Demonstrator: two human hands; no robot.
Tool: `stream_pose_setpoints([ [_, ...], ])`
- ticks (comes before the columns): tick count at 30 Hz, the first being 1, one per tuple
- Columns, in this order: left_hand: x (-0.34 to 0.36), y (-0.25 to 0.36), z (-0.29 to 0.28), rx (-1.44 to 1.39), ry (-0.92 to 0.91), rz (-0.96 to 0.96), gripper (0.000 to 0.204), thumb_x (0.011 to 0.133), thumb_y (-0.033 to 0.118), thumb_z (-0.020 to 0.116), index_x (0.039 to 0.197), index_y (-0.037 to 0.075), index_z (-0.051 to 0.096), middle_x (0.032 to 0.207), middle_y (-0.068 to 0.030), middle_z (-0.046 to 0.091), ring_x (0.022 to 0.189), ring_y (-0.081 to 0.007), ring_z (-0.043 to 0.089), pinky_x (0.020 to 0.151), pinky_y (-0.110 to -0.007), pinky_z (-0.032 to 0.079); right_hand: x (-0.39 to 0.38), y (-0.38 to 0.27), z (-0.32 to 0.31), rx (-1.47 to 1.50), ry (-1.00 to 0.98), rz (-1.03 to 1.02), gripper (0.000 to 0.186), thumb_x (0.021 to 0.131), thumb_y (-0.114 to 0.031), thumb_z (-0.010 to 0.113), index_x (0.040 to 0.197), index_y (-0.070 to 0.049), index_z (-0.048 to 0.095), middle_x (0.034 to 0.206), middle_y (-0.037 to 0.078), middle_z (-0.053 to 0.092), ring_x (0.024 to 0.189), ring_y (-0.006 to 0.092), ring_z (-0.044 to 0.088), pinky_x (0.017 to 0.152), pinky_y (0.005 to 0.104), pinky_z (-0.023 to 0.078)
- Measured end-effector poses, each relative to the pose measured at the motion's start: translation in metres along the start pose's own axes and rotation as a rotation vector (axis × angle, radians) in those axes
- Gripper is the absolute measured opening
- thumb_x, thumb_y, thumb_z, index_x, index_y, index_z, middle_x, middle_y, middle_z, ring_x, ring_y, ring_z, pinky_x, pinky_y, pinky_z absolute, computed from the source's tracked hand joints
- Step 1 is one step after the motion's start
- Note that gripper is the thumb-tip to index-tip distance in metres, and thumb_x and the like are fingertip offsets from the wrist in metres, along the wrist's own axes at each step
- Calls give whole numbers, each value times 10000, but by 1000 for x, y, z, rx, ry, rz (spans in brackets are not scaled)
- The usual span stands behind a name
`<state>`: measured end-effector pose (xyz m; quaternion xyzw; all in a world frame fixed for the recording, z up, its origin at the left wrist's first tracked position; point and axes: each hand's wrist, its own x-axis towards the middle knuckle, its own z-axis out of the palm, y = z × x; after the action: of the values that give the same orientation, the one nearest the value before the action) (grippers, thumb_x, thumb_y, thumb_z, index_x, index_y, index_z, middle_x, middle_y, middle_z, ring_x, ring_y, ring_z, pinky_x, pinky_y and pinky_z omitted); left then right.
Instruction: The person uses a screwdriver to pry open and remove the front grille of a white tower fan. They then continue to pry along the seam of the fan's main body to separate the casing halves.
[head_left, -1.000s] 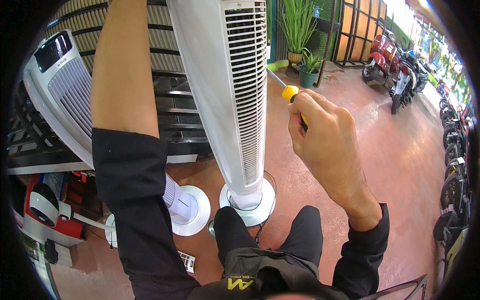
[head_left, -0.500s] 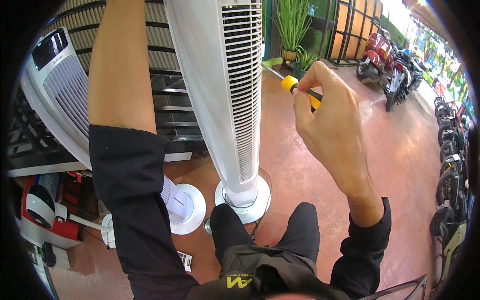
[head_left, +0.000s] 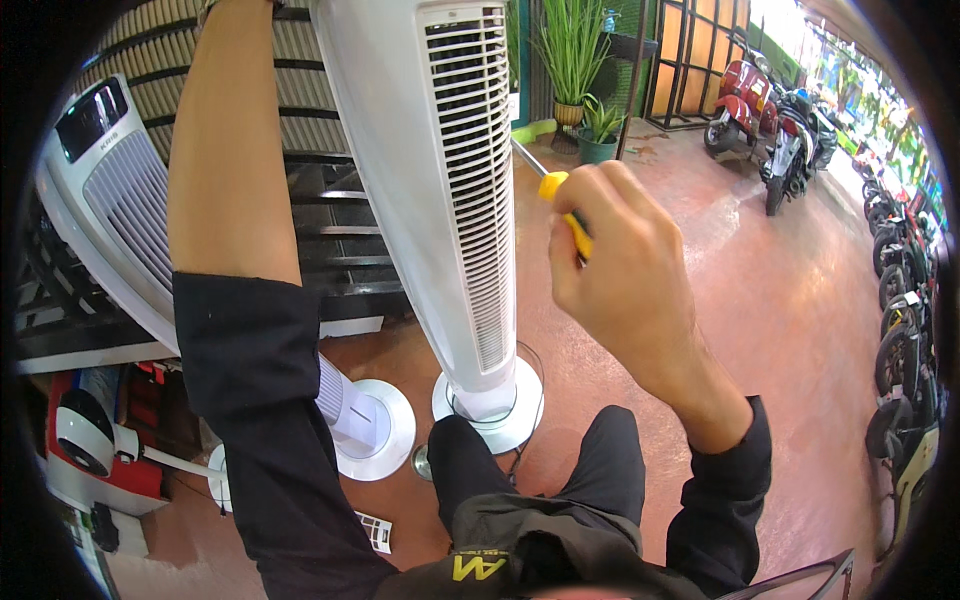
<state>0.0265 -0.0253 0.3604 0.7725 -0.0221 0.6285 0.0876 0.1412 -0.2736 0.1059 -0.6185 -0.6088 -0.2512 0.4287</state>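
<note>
Change: tall white tower fan [head_left: 435, 200] stands as before; right hand [head_left: 625, 245] now curls further over the yellow-and-black screwdriver [head_left: 554, 185], holding it | Room: red floor [head_left: 785, 330], open on the right | Points: screwdriver slants up-left — tip by the fan's right edge | Left hand: out of sight, can't tell its grip

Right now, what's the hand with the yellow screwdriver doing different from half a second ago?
The right hand has turned: the thumb and a finger were pinching the screwdriver handle, and now the fingers curl over more of it. The screwdriver was never let go. The white tower fan still stands there, and the left arm still reaches forward beside it.
</note>
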Motion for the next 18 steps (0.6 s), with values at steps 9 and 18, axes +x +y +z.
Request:
stream_pose_setpoints([
  [9,4,-14,-2,-146,-49,-119,763,807,127,860,1409,-71,437,1190,-198,675,1019,-227,685,830,-350,601,-51,-27,5,76,203,129,232,790,29,667,1008,7,588,1034,196,597,757,344,662,638,399,562],
  [18,-8,-12,4,-212,-31,-22,843,851,116,822,1484,-35,287,1192,-181,655,999,-225,682,792,-337,612,-64,-19,6,-50,299,122,255,748,75,713,969,-1,610,1014,156,640,744,294,697,619,369,583],
])
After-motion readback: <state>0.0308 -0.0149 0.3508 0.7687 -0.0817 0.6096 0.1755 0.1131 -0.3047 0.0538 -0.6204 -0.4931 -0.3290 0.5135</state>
